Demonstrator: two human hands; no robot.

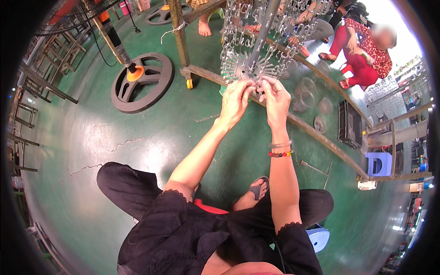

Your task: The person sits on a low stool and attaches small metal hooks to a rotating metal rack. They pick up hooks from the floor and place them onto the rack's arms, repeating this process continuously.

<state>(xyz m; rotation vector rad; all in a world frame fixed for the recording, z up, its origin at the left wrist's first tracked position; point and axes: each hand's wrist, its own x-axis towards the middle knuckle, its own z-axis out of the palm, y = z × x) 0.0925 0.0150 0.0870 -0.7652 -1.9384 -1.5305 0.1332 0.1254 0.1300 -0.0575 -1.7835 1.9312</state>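
Note:
In front of me hangs a rack of shiny metal clips (pixel 236 39), strung in long rows about a grey metal pole (pixel 262 36). At its lower end sits a round metal plate (pixel 236 66) with narrow slots fanning round its edge. My left hand (pixel 234 101) is closed in a pinch just below this plate. My right hand (pixel 277 100) pinches close beside it, thumb and forefinger together. Between the two sets of fingertips is a small metal piece, too small and covered to name. A beaded bracelet (pixel 280 154) circles my right wrist.
Wooden rails (pixel 316 132) of a frame run beneath and right of the rack. Clear plastic tubs (pixel 306 98) and a black crate (pixel 349 123) stand beyond. A dark wheel-shaped base (pixel 158 87) lies left. Another person (pixel 366 55) sits at the upper right, near a blue stool (pixel 379 164).

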